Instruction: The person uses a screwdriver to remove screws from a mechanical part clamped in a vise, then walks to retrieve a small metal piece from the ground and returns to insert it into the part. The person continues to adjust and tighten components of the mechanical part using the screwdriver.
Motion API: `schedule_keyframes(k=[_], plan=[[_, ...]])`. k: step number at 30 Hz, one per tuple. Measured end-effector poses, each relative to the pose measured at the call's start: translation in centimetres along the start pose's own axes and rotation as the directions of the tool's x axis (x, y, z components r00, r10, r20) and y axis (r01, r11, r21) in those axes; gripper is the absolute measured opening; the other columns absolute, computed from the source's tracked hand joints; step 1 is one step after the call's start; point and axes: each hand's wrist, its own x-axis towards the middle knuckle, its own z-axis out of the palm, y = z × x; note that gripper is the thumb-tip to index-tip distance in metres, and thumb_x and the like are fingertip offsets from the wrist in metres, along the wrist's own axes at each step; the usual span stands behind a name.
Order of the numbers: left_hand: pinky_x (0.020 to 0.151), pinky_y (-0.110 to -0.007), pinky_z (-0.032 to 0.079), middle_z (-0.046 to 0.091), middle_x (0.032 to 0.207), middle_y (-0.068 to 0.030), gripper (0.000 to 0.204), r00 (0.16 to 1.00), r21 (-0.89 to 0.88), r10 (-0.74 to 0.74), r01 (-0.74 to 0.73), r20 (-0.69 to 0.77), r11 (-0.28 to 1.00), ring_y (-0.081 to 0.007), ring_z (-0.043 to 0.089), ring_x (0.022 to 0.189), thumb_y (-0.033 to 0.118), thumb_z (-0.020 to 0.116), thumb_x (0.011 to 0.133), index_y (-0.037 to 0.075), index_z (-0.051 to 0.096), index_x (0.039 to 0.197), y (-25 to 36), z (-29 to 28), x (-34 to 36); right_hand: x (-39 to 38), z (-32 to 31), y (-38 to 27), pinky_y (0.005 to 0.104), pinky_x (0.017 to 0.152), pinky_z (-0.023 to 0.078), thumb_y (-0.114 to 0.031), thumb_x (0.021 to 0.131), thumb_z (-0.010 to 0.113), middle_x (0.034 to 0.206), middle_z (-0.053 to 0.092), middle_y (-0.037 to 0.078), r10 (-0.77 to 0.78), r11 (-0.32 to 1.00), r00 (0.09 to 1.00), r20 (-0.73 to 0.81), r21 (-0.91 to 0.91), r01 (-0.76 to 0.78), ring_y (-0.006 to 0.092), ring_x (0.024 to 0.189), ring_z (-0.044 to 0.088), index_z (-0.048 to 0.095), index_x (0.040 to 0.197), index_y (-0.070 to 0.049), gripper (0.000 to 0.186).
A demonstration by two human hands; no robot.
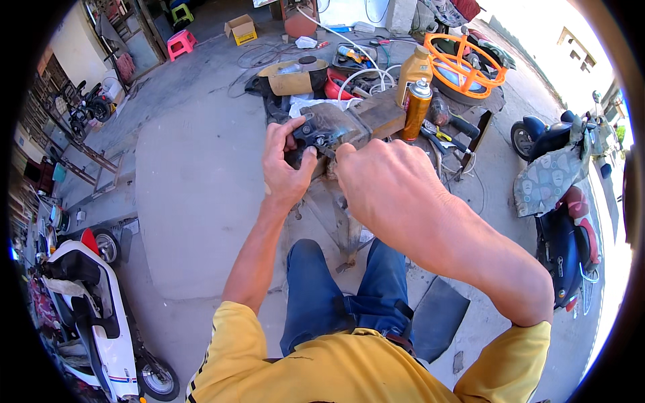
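The person's left hand [285, 158] is half curled, thumb and fingers on either side of a dark metal part [314, 131] by the near left corner of the cluttered surface [496, 102]. The right hand [386, 174] is bent into a fist close against it; what its hidden fingertips grip, I can't tell. Just beyond that fist stands an orange spray can [417, 111] with a printed wrap, its lettering too small for me to read; a tan jug [415, 70] is right behind it. Toward the right edge lie pliers [437, 138], with an orange wheel [465, 64] at the far right corner. Back on the floor, a yellow carton [243, 31] carries dark print, illegible from here.
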Motion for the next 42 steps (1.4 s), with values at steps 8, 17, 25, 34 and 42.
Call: schedule_keyframes(k=[8,17,25,34,42], plan=[[0.079,-0.032,0.047,0.048,0.097,-0.0053,0.052,0.999,0.047,0.033,-0.035,0.028,0.998,-0.0197,0.05,0.086,0.001,0.076,0.082,0.003,0.07,0.134,0.9,-0.6,-0.1,0.5,2.1,-1.6,0.0496,0.065,0.06,-0.01,0.098,0.068,0.075,0.072,0.022,-0.053,0.984,0.998,-0.038,-0.17,0.045,0.0412,0.074,0.076,0.064,0.096,0.004,0.014],[0.076,-0.029,0.043,0.043,0.095,-0.001,0.051,0.998,-0.031,0.031,-0.029,0.057,0.999,-0.0148,0.045,0.085,0.002,0.075,0.084,0.002,0.07,0.134,0.3,-0.5,0.7,0.0,-4.2,-0.2,0.052,0.079,0.06,-0.022,0.105,0.066,0.082,0.074,0.022,0.007,0.989,0.998,-0.055,-0.146,-0.015,0.0423,0.082,0.075,0.077,0.106,-0.002,0.023],[0.078,-0.027,0.041,0.04,0.096,0.0004,0.052,0.998,0.001,0.028,-0.028,0.064,1.0,-0.0127,0.043,0.086,0.0,0.073,0.084,0.001,0.069,0.135,0.6,-0.5,0.6,-3.9,-0.7,3.2,0.0453,0.067,0.06,-0.027,0.104,0.071,0.1,0.076,0.017,0.138,0.972,0.983,-0.123,-0.174,-0.158,0.0337,0.081,0.079,0.076,0.115,-0.006,0.024],[0.082,-0.021,0.041,0.04,0.104,0.0032,0.052,0.998,-0.031,-0.047,0.048,0.041,0.998,-0.0085,0.041,0.091,-0.004,0.069,0.087,-0.002,0.067,0.138,-0.2,-0.3,0.2,-4.2,4.5,4.7,0.0447,0.06,0.06,-0.019,0.093,0.074,0.1,0.069,0.017,0.067,0.992,0.948,-0.312,-0.082,-0.097,0.033,0.085,0.079,0.073,0.114,-0.007,0.025],[0.081,-0.021,0.042,0.039,0.105,0.0037,0.052,0.998,-0.023,-0.055,0.056,0.027,0.998,-0.0074,0.042,0.091,-0.004,0.068,0.088,-0.003,0.066,0.14,-0.3,-0.2,0.2,-2.9,6.1,5.1,0.0415,0.06,0.061,-0.008,0.084,0.076,0.098,0.07,0.019,0.001,0.997,0.926,-0.377,-0.069,-0.029,0.0331,0.081,0.079,0.072,0.111,0.001,0.029]])
